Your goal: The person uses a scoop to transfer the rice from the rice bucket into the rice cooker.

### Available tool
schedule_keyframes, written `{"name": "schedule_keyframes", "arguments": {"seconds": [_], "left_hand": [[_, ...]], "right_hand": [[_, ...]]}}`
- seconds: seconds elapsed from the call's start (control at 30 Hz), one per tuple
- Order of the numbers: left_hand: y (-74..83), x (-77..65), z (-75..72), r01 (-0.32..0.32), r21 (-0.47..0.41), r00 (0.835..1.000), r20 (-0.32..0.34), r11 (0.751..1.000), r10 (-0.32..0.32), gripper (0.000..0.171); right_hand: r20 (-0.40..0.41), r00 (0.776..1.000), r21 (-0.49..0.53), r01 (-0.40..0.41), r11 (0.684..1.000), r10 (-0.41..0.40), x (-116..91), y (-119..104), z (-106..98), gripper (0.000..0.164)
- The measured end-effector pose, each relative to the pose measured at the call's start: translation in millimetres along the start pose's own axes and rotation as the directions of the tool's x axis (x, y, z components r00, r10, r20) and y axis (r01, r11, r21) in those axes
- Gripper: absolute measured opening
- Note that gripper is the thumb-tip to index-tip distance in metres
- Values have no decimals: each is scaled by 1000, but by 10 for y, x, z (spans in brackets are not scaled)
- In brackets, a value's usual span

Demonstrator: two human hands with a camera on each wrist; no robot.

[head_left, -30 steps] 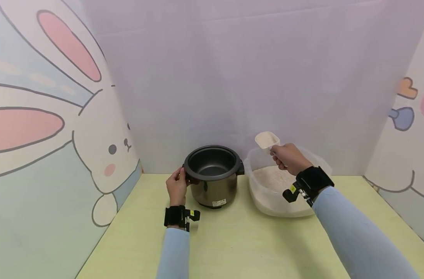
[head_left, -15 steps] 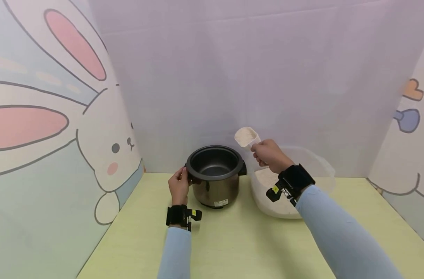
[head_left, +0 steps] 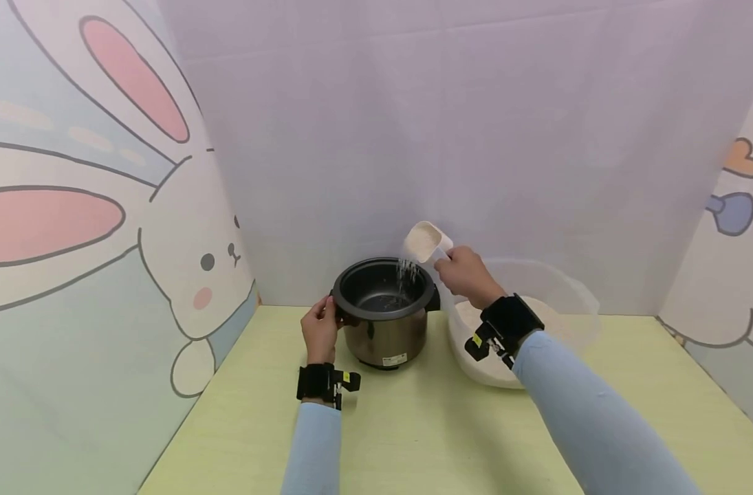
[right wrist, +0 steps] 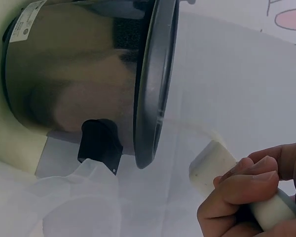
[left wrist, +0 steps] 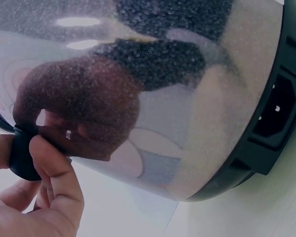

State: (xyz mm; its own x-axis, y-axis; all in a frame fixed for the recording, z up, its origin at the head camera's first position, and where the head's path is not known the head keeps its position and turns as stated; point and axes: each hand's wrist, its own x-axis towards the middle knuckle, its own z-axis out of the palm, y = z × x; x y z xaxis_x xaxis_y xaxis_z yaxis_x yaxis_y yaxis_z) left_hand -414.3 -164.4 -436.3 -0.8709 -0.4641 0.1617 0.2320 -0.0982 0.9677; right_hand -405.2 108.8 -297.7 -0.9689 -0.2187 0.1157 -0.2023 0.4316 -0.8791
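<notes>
A rice cooker (head_left: 385, 340) with a dark inner pot stands lidless at the back of the table. My left hand (head_left: 320, 333) pinches its black side handle (left wrist: 23, 153) between thumb and fingers. Above the cooker's right rim, my right hand (head_left: 472, 276) grips a white measuring scoop (head_left: 427, 242) by its handle. The scoop is tilted toward the pot, and white rice grains (head_left: 407, 273) fall from its lip into it. Some grains show on the pot's floor. In the right wrist view the scoop (right wrist: 212, 168) tips beside the cooker's rim (right wrist: 158, 84).
A translucent tub (head_left: 537, 275) of rice stands close to the cooker's right, partly hidden behind my right wrist. Behind both hangs a pale curtain (head_left: 326, 137). Side panels with cartoon rabbit drawings (head_left: 184, 275) border the yellow-green table (head_left: 401, 440).
My right hand has carried the scoop left from over the tub to above the cooker and tilted it, and rice now pours out. The left hand keeps its hold on the handle.
</notes>
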Motion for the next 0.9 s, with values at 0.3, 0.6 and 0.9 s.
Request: {"name": "schedule_keyframes", "arguments": {"seconds": [0.3, 0.6, 0.9], "left_hand": [[10, -3, 19, 0, 1, 1000, -4, 1000, 0, 29], [-4, -20, 17, 4, 2, 1000, 1, 1000, -4, 30], [-14, -20, -1, -3, -4, 1000, 3, 1000, 3, 30]], "right_hand": [[-19, 999, -101, 30, 994, -32, 0, 54, 57, 22], [-23, 998, -239, 57, 969, -65, -44, 74, 110, 18], [-21, 987, -379, 140, 915, -160, -64, 96, 173, 21]]}}
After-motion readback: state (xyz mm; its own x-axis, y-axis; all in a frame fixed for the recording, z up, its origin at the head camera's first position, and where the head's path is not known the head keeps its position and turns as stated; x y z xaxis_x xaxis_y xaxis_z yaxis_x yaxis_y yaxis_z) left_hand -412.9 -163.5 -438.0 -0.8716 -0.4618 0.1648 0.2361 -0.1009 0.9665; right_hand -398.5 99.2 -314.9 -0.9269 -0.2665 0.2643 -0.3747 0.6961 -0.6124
